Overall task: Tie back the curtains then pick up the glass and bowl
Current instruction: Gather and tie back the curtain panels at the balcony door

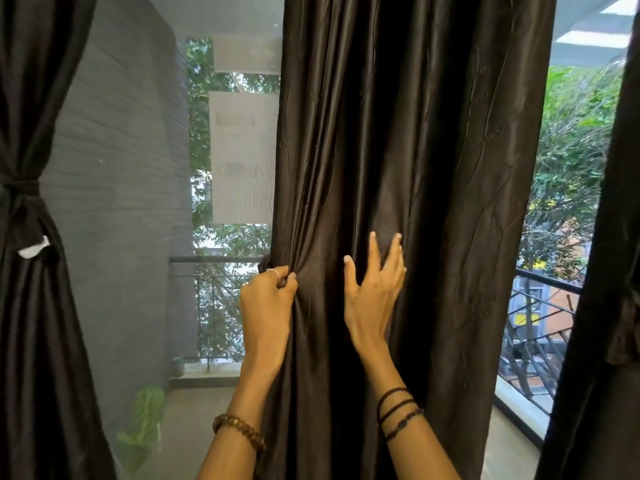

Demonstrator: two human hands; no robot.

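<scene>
No text can be read; the white banner (244, 157) outside, seen through the mesh, carries only blurred grey marks

A home, at a doorway onto a balcony: long dark curtains (408, 168) fill the centre and left edge, an iron railing (540, 317) at right, a potted plant (178, 366) lower left, trees (575, 133) beyond.
</scene>
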